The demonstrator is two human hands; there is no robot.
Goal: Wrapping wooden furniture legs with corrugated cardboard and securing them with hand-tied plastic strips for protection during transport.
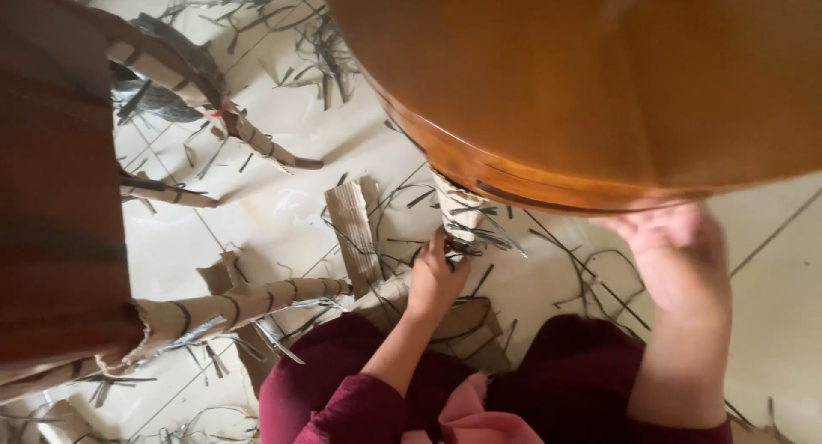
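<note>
I look down past the edge of a round glossy wooden table (599, 84). Its leg (456, 211) is wrapped in corrugated cardboard with dark straps over it. My left hand (434, 279) is low at that leg, fingers closed on the dark straps and cardboard near the floor. My right hand (676, 256) is raised to the table's underside at the rim, fingers curled against the wood; whether it grips anything is hidden. My knees in dark red trousers (342, 367) are on the tiled floor.
A brown wooden chair (51, 178) stands at the left, its legs (240, 305) wrapped in cardboard and straps. Torn cardboard pieces (353, 230) and several cut dark plastic straps (317, 41) litter the pale tiled floor (257, 204).
</note>
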